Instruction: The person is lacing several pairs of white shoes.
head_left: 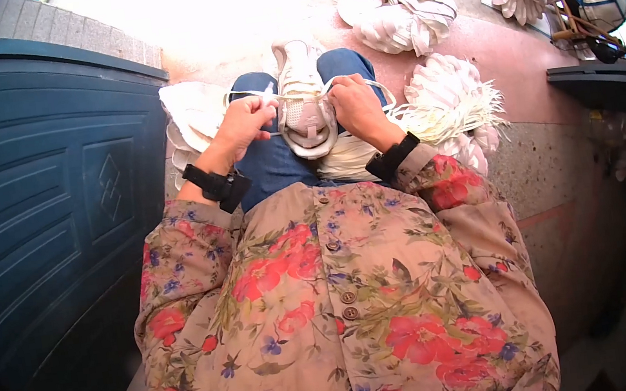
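Observation:
A pale shoe (306,105) rests on my lap between my knees, its opening toward me and its toe pointing away. White shoelace (283,98) runs out from both sides of it. My left hand (247,125) is left of the shoe, fingers pinched on the lace. On the other side, my right hand (357,107) is closed on the lace, which loops out past it over my right knee. A bundle of cream laces (348,161) lies by my right thigh, partly hidden by my right wrist.
Stacked pale shoe pieces (191,112) lie beyond my left arm, near a dark blue panelled door (63,157). Bundled pale pieces (399,10) sit on the floor ahead, with another pile (445,87) at right. A dark ledge (606,78) and a chair (571,23) stand farther right.

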`<state>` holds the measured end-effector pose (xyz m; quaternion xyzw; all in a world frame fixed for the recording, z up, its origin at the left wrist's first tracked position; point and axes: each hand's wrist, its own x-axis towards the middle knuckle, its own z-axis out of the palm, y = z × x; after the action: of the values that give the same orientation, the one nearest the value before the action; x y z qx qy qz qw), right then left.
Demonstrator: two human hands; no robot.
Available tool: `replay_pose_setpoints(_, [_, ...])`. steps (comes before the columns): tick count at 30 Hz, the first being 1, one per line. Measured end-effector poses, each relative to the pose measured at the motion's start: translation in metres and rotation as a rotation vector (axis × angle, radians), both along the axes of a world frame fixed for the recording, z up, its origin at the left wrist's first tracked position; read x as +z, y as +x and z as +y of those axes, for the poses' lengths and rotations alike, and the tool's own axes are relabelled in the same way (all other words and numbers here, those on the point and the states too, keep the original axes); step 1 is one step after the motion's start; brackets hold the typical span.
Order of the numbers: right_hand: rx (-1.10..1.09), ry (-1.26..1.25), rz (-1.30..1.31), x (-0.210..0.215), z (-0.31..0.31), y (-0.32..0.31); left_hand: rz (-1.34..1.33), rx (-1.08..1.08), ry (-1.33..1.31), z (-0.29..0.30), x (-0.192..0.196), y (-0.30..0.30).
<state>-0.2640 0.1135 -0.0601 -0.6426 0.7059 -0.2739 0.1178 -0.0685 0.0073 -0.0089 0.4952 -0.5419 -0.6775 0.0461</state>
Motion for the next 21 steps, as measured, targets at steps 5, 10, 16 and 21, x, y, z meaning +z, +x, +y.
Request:
replay_pose_setpoints(5, [0.108,0.127,0.318,0.008,-0.007,0.005,-0.006,-0.04,-0.01,0.004,-0.014,0.0])
replay_pose_setpoints(10, [0.344,0.026,0.62,0.017,-0.016,0.008,0.037,0.065,-0.147,0.009,-0.015,0.006])
replay_pose_setpoints(16, [0.47,0.091,0.7,0.02,-0.025,0.011,-0.042,0.185,-0.151,0.02,-0.021,0.008])
replay_pose_setpoints(21, [0.238,0.029,0.49,0.014,-0.015,0.005,-0.066,0.13,-0.347,0.023,-0.039,0.01])
